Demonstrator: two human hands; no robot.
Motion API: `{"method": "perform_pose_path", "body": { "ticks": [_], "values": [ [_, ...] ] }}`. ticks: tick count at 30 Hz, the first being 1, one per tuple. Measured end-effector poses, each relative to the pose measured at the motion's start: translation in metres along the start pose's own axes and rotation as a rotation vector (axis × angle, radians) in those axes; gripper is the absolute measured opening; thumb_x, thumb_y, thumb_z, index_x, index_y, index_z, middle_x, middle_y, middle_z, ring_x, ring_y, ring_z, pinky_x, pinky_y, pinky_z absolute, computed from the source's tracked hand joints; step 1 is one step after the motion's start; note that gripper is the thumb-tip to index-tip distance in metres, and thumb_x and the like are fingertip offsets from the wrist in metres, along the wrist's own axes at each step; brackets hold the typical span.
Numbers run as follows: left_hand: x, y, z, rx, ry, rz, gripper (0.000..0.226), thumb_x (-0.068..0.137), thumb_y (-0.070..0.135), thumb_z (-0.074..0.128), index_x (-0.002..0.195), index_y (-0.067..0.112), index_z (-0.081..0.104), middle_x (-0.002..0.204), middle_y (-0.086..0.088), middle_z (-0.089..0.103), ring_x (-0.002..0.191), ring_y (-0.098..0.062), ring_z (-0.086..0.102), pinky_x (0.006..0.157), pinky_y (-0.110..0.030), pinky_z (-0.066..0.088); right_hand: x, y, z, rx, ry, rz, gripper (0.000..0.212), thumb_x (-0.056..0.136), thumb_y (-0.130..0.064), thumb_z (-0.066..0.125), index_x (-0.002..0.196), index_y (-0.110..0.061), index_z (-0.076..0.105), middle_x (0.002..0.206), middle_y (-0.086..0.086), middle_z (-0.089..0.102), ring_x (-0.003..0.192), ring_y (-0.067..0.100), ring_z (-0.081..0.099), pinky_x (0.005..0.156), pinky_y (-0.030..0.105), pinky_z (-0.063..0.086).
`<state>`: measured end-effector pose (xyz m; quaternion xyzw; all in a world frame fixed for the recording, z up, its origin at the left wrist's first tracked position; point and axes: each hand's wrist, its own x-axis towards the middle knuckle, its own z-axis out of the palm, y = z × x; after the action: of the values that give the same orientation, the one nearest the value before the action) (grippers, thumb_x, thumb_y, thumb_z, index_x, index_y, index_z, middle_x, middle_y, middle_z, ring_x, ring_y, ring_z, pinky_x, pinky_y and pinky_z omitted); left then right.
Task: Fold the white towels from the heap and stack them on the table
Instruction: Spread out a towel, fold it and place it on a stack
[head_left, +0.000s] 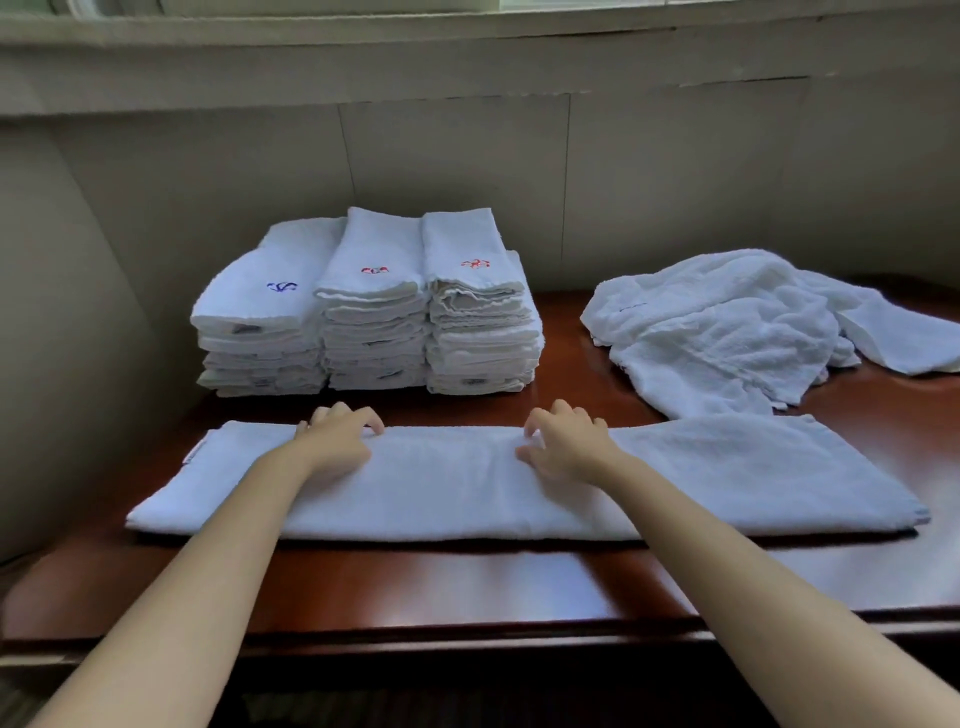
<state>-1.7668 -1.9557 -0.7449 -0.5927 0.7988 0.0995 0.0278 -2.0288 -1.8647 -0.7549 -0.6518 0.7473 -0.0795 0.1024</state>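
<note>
A white towel, folded into a long strip, lies across the dark red table in front of me. My left hand rests on its far edge left of centre, fingers curled over the edge. My right hand sits on the far edge right of centre, fingers bent and pinching the cloth. Behind the strip stand three stacks of folded white towels, side by side, with small blue or red embroidery on top. The heap of unfolded white towels lies at the back right.
A grey panelled wall runs right behind the stacks and the heap. The table's front edge is near my body. The heap's lower corner touches the strip's far right end.
</note>
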Motion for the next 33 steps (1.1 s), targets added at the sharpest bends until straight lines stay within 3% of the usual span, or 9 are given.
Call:
{"method": "perform_pose_path", "body": {
  "ticks": [4,7,11,15,18,21,24,28,33],
  "values": [
    [0.018,0.003,-0.022,-0.104,-0.223,0.077,0.022,0.072,0.030,0.063,0.088,0.024,0.051,0.098,0.003,0.049,0.095,-0.016,0.044,0.078,-0.028,0.037,0.020,0.001,-0.013,0.129,-0.114,0.007,0.019,0.087,-0.036,0.061,0.079,-0.022,0.050,0.090,-0.006,0.048,0.093,0.019,0.047,0.084,0.036,0.034],
    [0.030,0.002,-0.027,-0.098,-0.145,0.149,0.022,0.088,0.026,0.059,0.075,0.023,0.042,0.082,0.006,0.048,0.076,-0.015,0.043,0.065,-0.027,0.034,0.031,0.003,-0.016,0.139,-0.060,0.002,0.022,0.093,-0.030,0.055,0.077,-0.020,0.044,0.089,-0.003,0.050,0.088,0.020,0.047,0.083,0.036,0.033],
    [0.039,-0.001,-0.012,-0.054,-0.005,0.098,0.016,0.093,0.031,0.052,0.082,0.024,0.043,0.091,0.002,0.055,0.080,-0.016,0.046,0.071,-0.031,0.032,0.030,-0.009,0.001,0.014,0.089,0.057,0.013,0.097,-0.025,0.049,0.097,-0.014,0.042,0.101,0.007,0.055,0.103,0.030,0.049,0.097,0.046,0.032],
    [0.029,0.002,0.002,0.039,0.186,-0.019,0.032,0.091,0.045,0.055,0.112,0.023,0.046,0.114,0.002,0.050,0.111,-0.021,0.044,0.088,-0.037,0.032,0.023,-0.030,0.012,-0.238,0.457,-0.064,0.014,0.087,-0.010,0.055,0.096,-0.014,0.044,0.101,0.007,0.052,0.098,0.030,0.048,0.083,0.038,0.035],
    [0.015,0.002,0.018,0.015,0.385,0.012,0.034,0.094,0.040,0.053,0.123,0.022,0.049,0.123,0.001,0.050,0.117,-0.023,0.044,0.092,-0.037,0.035,0.019,-0.055,0.025,-0.009,0.188,-0.320,0.036,0.096,-0.039,0.046,0.119,-0.011,0.052,0.123,0.009,0.052,0.118,0.030,0.046,0.092,0.038,0.040],
    [0.002,-0.012,0.031,-0.095,0.240,0.059,0.044,0.101,0.041,0.033,0.141,0.024,0.042,0.145,-0.002,0.043,0.134,-0.021,0.036,0.107,-0.037,0.029,0.012,-0.065,0.047,-0.035,-0.090,-0.317,0.066,0.095,-0.060,0.026,0.149,-0.022,0.022,0.159,0.005,0.013,0.146,0.024,0.010,0.118,0.041,0.009],
    [-0.004,-0.054,0.023,0.002,0.186,-0.207,0.055,0.101,0.047,0.021,0.151,0.024,0.024,0.158,-0.004,0.021,0.145,-0.021,0.015,0.114,-0.047,0.013,0.011,-0.059,0.052,-0.055,-0.066,-0.321,0.071,0.093,-0.065,0.021,0.152,-0.028,0.011,0.161,0.002,0.000,0.147,0.021,-0.002,0.119,0.041,-0.001],
    [-0.021,-0.113,0.010,-0.026,0.340,-0.747,0.059,0.100,0.048,0.026,0.143,0.009,0.032,0.148,-0.016,0.034,0.136,-0.033,0.031,0.110,-0.048,0.024,0.009,-0.062,0.049,-0.049,-0.067,-0.437,0.066,0.093,-0.065,0.022,0.151,-0.036,0.008,0.160,-0.004,-0.004,0.147,0.018,-0.006,0.117,0.045,-0.006],
    [-0.026,-0.120,0.014,-0.345,0.479,-0.894,0.061,0.096,0.047,0.041,0.138,0.003,0.036,0.143,-0.017,0.040,0.132,-0.035,0.034,0.105,-0.045,0.029,0.013,-0.066,0.047,-0.097,-0.159,-0.553,0.059,0.094,-0.064,0.021,0.148,-0.046,0.009,0.159,-0.012,-0.003,0.147,0.012,-0.005,0.116,0.044,-0.008]
  ]
}}
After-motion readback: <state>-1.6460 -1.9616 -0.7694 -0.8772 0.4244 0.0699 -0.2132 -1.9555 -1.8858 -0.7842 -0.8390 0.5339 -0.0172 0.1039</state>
